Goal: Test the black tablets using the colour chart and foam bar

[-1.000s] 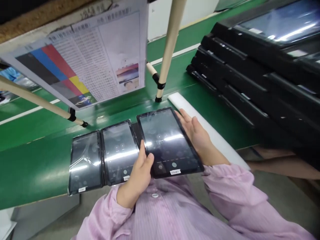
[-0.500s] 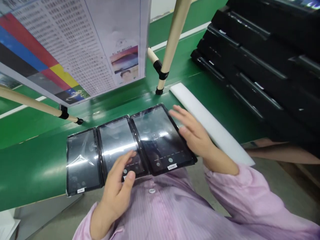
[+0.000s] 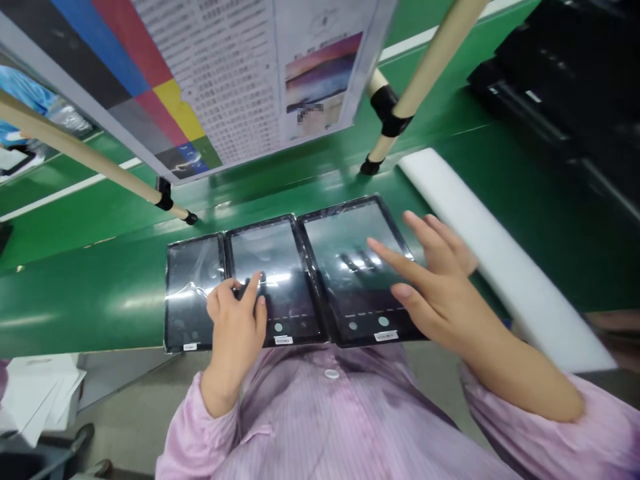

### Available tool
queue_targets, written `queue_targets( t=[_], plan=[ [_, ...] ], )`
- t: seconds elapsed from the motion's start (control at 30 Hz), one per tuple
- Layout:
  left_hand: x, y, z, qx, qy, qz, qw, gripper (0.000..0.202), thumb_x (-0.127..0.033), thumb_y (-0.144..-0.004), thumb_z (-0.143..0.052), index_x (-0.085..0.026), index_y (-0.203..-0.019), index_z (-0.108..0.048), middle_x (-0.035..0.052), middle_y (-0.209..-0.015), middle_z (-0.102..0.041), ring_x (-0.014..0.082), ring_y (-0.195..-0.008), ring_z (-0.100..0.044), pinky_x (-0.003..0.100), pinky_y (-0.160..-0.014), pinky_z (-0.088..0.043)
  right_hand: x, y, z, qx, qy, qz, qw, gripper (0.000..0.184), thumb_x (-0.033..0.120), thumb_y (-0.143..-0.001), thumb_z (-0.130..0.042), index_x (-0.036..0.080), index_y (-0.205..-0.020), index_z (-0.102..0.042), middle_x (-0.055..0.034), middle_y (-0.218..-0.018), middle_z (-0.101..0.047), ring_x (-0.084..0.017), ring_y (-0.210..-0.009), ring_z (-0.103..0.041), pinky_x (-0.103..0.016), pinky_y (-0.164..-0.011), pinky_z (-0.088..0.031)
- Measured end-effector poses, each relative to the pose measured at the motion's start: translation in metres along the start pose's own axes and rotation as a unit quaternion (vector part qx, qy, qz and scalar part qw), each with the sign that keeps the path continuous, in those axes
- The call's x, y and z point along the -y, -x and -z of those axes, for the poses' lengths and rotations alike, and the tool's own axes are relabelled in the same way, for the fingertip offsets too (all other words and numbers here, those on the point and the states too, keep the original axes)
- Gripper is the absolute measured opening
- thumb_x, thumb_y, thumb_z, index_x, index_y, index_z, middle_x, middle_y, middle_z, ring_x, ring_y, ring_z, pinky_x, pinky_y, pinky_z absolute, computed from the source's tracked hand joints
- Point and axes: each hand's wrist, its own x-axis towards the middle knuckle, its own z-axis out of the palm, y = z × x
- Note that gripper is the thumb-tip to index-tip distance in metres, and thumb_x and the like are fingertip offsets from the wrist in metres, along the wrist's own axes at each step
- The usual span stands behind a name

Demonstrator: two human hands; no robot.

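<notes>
Three tablets lie side by side along the near edge of the green bench: a left tablet [image 3: 193, 293], a middle tablet [image 3: 277, 253] and a right tablet [image 3: 345, 233]. The middle and right screens show a camera-like screen with round buttons, and each tablet has a small white label at its lower edge. My left hand [image 3: 237, 320] is over the middle tablet, index finger pointing at the screen and the other fingers partly curled; I cannot tell if it touches. Over the right tablet's right side, my right hand [image 3: 435, 280] has its fingers spread and holds nothing.
A printed chart [image 3: 230, 80] with colour blocks stands on a beige pipe frame [image 3: 425, 60] behind the tablets. To the right lie a long white foam strip [image 3: 500, 260] and stacked black trays [image 3: 580, 87]. White papers [image 3: 43, 393] sit below the bench at left.
My view has shifted, so the bench things appear further right or left-tilted. My left hand has moved up the middle tablet with its index finger out. My right hand's fingers have spread wider.
</notes>
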Motion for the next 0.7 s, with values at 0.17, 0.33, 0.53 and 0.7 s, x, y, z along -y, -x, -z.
queue_targets(
  t=[0.17,0.33,0.53,0.7],
  plan=[
    [0.026,0.007,0.0,0.008,-0.005,0.045,0.999,0.044,-0.026,-0.097,-0.048,-0.03,-0.139,-0.061,0.0135,-0.116,-0.047,0.0305,-0.107,-0.043,0.053,-0.095,-0.041,0.004,0.005,-0.004,0.012,0.017,0.014,1.0,0.056,0.043,-0.103,-0.032,0.054,-0.156,-0.017,-0.0044,-0.167,-0.017,-0.042,-0.15,-0.024,-0.072,-0.108,-0.03],
    [0.094,0.023,0.016,-0.083,-0.059,0.188,0.977,0.04,-0.027,-0.096,-0.047,-0.025,-0.13,-0.069,0.0135,-0.109,-0.047,0.031,-0.105,-0.043,0.055,-0.096,-0.039,0.007,0.008,-0.012,0.029,0.026,0.026,0.999,0.056,0.047,-0.102,-0.03,0.049,-0.157,-0.02,-0.0141,-0.16,-0.031,-0.046,-0.146,-0.03,-0.074,-0.1,-0.035],
    [0.119,0.024,0.01,-0.04,-0.057,0.208,0.976,0.041,-0.028,-0.096,-0.046,-0.031,-0.129,-0.069,0.0134,-0.114,-0.047,0.0322,-0.107,-0.042,0.057,-0.096,-0.038,0.041,-0.008,-0.034,0.056,0.044,0.063,0.995,0.047,0.046,-0.102,-0.034,0.028,-0.134,-0.064,-0.0153,-0.154,-0.041,-0.044,-0.143,-0.036,-0.068,-0.101,-0.039],
    [0.116,0.032,0.011,-0.088,-0.01,0.156,0.984,0.04,-0.032,-0.097,-0.045,-0.028,-0.13,-0.068,0.0123,-0.111,-0.047,0.0308,-0.109,-0.044,0.055,-0.1,-0.035,0.071,-0.018,-0.049,0.086,0.062,0.075,0.992,0.041,0.046,-0.101,-0.041,0.03,-0.122,-0.072,-0.0075,-0.153,-0.047,-0.041,-0.144,-0.034,-0.064,-0.112,-0.029]
  ],
)
